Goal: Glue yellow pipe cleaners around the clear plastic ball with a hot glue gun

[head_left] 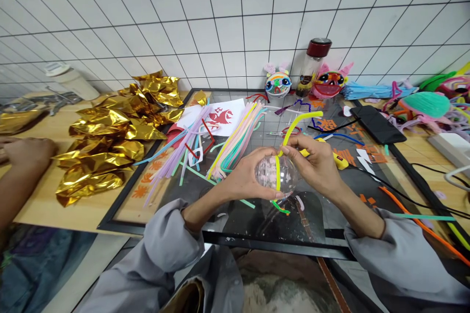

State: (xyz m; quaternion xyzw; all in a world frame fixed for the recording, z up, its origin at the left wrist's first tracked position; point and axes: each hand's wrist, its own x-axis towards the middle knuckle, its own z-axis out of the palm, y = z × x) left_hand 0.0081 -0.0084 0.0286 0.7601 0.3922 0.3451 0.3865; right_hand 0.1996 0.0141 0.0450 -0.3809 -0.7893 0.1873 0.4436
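Observation:
A clear plastic ball (287, 176) is cupped in my left hand (244, 176), its fingers and thumb spread round the left side. A yellow pipe cleaner (278, 173) runs down over the ball's front, and its free end curves up and to the right above it. My right hand (316, 164) pinches this pipe cleaner between thumb and fingertips at the ball's top right. A short green piece (281, 207) with an orange tip shows just under the ball. Behind my right hand lies a yellow-handled tool (340, 160), partly hidden, perhaps a glue gun.
Bundles of pastel pipe cleaners (235, 144) and crumpled gold foil (110, 124) lie left. Decorated balls (278, 83) and a glass bottle (308, 71) stand by the tiled wall. Scissors (284, 132), a black phone-like object (380, 123) and cables are ahead and right. Another person's arm (27, 156) rests far left.

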